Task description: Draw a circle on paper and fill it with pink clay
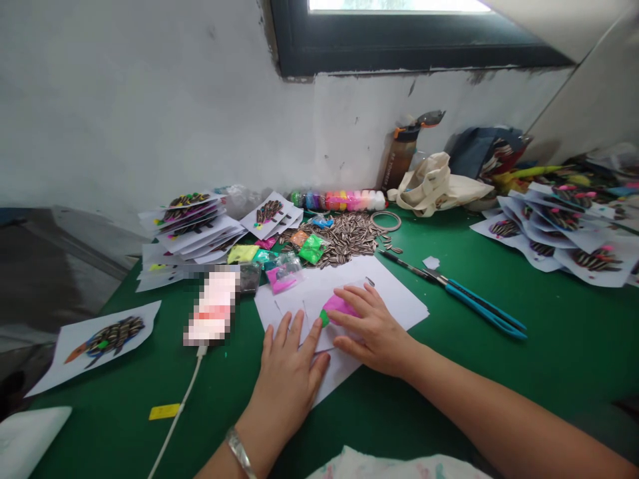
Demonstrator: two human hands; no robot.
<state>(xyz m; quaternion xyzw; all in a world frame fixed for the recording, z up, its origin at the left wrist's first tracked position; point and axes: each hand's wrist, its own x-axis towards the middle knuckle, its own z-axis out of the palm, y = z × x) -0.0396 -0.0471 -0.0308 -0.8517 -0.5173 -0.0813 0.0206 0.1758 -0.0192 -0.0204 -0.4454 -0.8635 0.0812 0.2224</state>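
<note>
White paper sheets [399, 299] lie on the green table, with a flat pink clay shape [341, 306] and a small green clay piece [324, 318] on the top one. My left hand [289, 366] rests flat on the paper with its fingers spread, the index fingertip touching the green piece. Over the right part of the pink clay lies my right hand [372, 329], fingers apart and partly covering it. Thin drawn lines show left of the clay. One sunflower seed [370, 281] sits near the sheet's upper edge.
Behind the paper are a seed pile [349, 236] and clay packets [312, 249]. Blue-handled tweezers [484, 309] and a pen [404, 263] lie right. Decorated cards [200, 229] stand stacked left, near a blurred phone [212, 306] with a cable. More cards [564, 229] lie far right.
</note>
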